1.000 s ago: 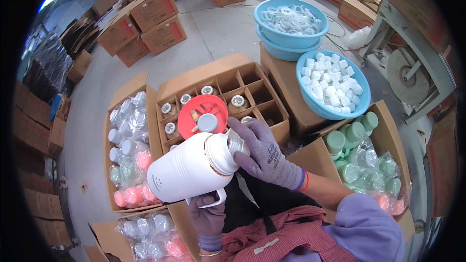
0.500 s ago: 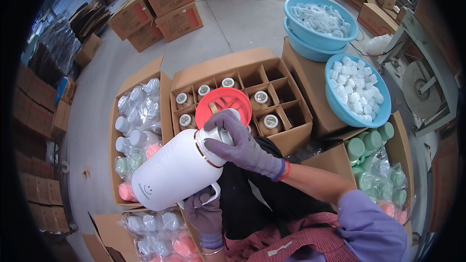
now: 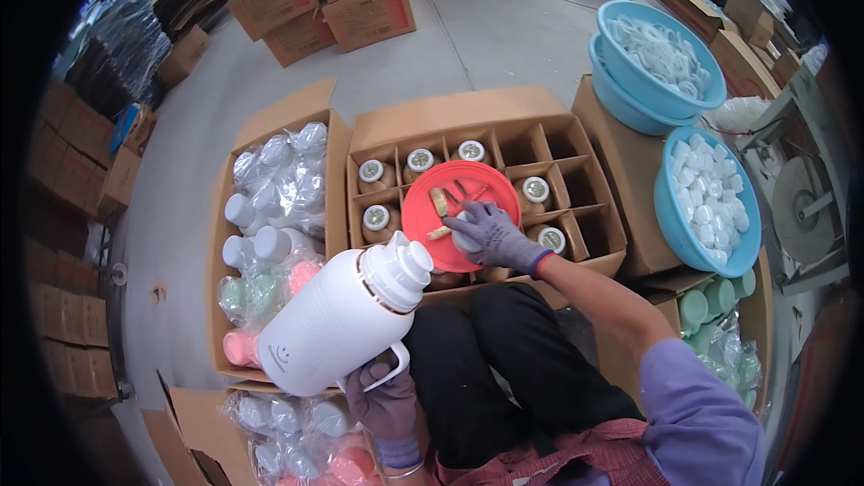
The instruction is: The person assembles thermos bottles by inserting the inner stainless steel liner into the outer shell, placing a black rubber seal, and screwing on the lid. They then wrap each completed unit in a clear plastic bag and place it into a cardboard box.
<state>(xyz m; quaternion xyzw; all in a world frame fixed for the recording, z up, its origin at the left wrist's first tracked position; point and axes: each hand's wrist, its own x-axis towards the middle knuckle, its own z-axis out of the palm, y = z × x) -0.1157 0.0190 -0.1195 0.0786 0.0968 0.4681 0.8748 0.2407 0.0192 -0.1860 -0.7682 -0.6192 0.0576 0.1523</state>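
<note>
A grey concrete-like floor [image 3: 189, 243] spreads through a large workroom, with printed brown cardboard boxes [image 3: 367, 20] stacked toward its far side. Nearer, a divided brown cardboard carton [image 3: 459, 115] stands open before the person's knees, some of its cells holding silvery-topped white necks. To its left is an open brown cardboard box [image 3: 337, 175] of bagged, pastel-capped containers; to its right, a pale blue plastic basin [image 3: 673, 227] is heaped with small white caps. The white cylindrical insulated jug [image 3: 337, 319] is held tilted left of the legs, its long axis running from a base at lower left to a neck pointing up and right. That neck points toward the shallow red round plastic tray [image 3: 419, 209] resting over the carton. The left hand [image 3: 385, 403] is below the jug, its grip closed around the handle. The right hand [image 3: 497, 238] is over the tray, beyond and to the right of the neck, well apart from the jug; its grip is half curled, fingers touching the rounded pale grey cap [image 3: 460, 242], though how firmly cannot be told. The cap lies nearer the right hand; small tan pieces [image 3: 438, 202] sit beside it.
</note>
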